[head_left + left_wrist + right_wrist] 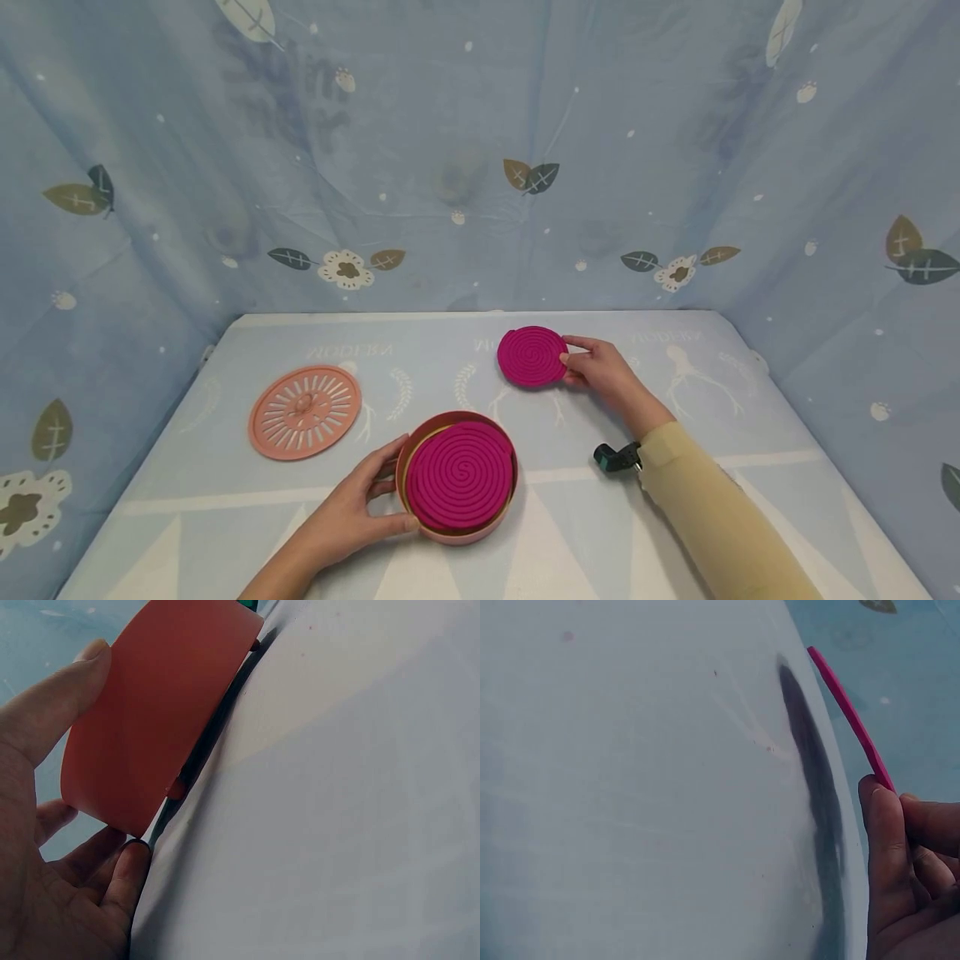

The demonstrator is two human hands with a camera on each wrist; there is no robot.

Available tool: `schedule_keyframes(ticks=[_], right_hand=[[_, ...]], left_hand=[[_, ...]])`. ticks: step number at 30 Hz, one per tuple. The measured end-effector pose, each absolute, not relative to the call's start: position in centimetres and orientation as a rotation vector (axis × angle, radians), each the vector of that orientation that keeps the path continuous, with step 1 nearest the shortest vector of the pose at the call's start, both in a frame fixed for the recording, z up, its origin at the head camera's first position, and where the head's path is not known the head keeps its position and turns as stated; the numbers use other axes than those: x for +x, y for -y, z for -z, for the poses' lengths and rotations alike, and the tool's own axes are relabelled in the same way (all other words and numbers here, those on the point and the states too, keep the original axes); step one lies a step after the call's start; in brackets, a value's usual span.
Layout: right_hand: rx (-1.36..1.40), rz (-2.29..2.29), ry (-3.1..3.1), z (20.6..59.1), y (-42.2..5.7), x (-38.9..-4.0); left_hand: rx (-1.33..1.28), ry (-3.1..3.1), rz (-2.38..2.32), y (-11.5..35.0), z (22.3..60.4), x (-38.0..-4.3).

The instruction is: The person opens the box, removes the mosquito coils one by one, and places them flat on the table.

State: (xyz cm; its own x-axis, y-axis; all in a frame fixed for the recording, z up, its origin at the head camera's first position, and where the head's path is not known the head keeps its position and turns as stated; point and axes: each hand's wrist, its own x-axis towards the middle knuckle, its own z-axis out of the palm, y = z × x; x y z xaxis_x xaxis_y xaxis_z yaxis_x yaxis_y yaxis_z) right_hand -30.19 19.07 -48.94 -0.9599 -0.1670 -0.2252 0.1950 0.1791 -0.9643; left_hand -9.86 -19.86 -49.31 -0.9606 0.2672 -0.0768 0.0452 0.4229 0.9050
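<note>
In the head view my right hand (603,375) pinches a flat magenta mosquito coil (532,357) by its right edge, between thumb and fingers. Seen edge-on in the right wrist view, the coil (851,716) is held above the table, with its dark shadow below. My left hand (360,508) grips the left side of a round, salmon-coloured coil box (450,537), thumb at the front and fingers behind. Inside that box lies another magenta coil (461,475). The left wrist view shows the box's smooth outer wall (150,712) between thumb and fingers.
A round salmon lid (303,412) with radial slots lies flat on the table, left of the box. A small dark device (618,458) sits by the right wrist. Blue patterned cloth (450,150) encloses the table (555,533) at the back and sides.
</note>
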Motion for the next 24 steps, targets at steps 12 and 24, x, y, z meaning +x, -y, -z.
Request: schedule_keyframes(ticks=[12, 24], right_hand=[[0.119, 1.815, -2.162, 49.5, -18.8, -32.5], [0.196, 1.735, -2.156, 49.8, -19.0, -33.8]], left_hand=[[0.306, -2.453, -1.592, 20.0, 49.5, -9.8], [0.304, -2.457, -1.583, 19.9, 49.5, -9.9]])
